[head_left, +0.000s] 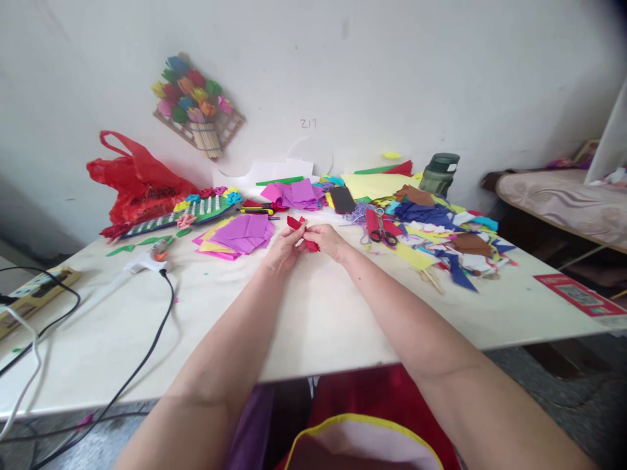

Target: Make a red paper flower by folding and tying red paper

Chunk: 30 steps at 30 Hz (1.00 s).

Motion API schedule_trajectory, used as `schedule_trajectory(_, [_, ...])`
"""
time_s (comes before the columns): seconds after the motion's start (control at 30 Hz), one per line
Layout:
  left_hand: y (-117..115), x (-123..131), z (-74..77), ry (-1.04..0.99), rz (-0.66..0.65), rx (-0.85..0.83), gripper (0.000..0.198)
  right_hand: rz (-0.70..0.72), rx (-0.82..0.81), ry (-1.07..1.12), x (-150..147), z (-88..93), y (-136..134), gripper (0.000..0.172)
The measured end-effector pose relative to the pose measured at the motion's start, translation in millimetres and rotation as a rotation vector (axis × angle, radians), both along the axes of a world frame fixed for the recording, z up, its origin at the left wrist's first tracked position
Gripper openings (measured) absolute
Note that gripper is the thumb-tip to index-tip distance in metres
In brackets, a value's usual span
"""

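Both hands meet over the middle of the white table. Between them is a small folded piece of red crepe paper, partly hidden by the fingers. My left hand holds it from the left, fingers closed round it. My right hand pinches it from the other side. Left of the hands lies a stack of purple paper squares with yellow sheets under it. To the right are black-handled scissors, and behind the hands a dark phone.
A glue gun with a black cord lies at left, near a yellow power strip. Coloured scraps are heaped at right before a green bottle. A red plastic bag stands at back left beside a board of paper flowers.
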<state>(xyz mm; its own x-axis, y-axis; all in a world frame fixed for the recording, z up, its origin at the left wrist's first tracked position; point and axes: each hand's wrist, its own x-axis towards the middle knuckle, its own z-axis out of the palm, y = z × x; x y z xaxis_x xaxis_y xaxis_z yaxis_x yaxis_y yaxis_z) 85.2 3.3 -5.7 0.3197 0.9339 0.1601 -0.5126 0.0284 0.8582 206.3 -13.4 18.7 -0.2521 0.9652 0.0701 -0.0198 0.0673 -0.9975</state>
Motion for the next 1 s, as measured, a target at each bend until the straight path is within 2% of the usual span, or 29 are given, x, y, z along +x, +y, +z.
schedule_trajectory(0.2, [-0.1, -0.1, 4.0, 0.013, 0.028, 0.03, 0.029, 0.003, -0.001, 0.004, -2.8, 0.2, -0.9, 0.01])
schedule_trajectory(0.33, [1.5, 0.6, 4.6, 0.008, 0.063, -0.02, 0.027, -0.022, 0.044, -0.031, -4.6, -2.4, 0.8, 0.012])
schedule_trajectory(0.53, [7.7, -1.4, 1.2, -0.031, 0.05, -0.092, 0.029, -0.141, 0.199, -0.36, -6.3, -11.1, 9.0, 0.018])
schedule_trajectory(0.67, [10.9, -4.3, -1.0, -0.007, 0.039, -0.104, 0.028, -0.163, 0.247, -0.48, -8.0, -14.5, 10.4, 0.021])
schedule_trajectory(0.87, [4.5, -0.1, 1.1, 0.112, 0.116, -0.063, 0.027, -0.17, 0.252, -0.459, -4.6, -19.1, 12.1, 0.023])
schedule_trajectory(1.0, [1.7, -0.4, 2.0, 0.104, 0.142, -0.018, 0.031, -0.179, 0.201, -0.366, -4.0, -20.1, 12.4, 0.02])
